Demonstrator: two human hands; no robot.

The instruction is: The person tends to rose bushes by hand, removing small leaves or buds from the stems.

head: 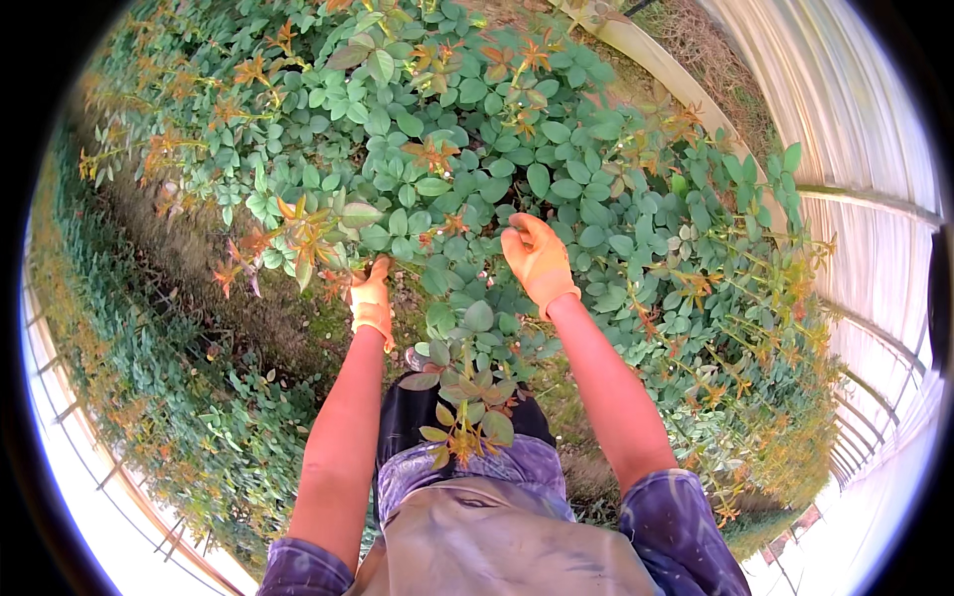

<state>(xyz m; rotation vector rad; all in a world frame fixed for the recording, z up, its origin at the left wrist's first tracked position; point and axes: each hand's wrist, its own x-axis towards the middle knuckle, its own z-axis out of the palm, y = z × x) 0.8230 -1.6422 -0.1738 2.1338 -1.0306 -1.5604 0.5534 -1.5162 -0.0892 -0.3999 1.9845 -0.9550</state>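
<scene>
Both my hands wear orange gloves among leafy rose bushes (484, 164) with reddish young shoots. My left hand (371, 294) is at the near edge of the foliage, left of centre; leaves hide part of its fingers, and whether it grips a stem cannot be told. Farther right, my right hand (538, 261) reaches into the leaves with its fingers curved and a gap between thumb and forefinger; nothing shows in that gap. A rose shoot with reddish tip leaves (466, 439) stands up close in front of my body.
Bare soil with some moss (283, 320) forms a path at the left, with another row of bushes (149, 372) beyond. A pale curved strip (671, 74) borders the bed at the upper right, beside the greenhouse's plastic sheeting (835, 97) and its ribs.
</scene>
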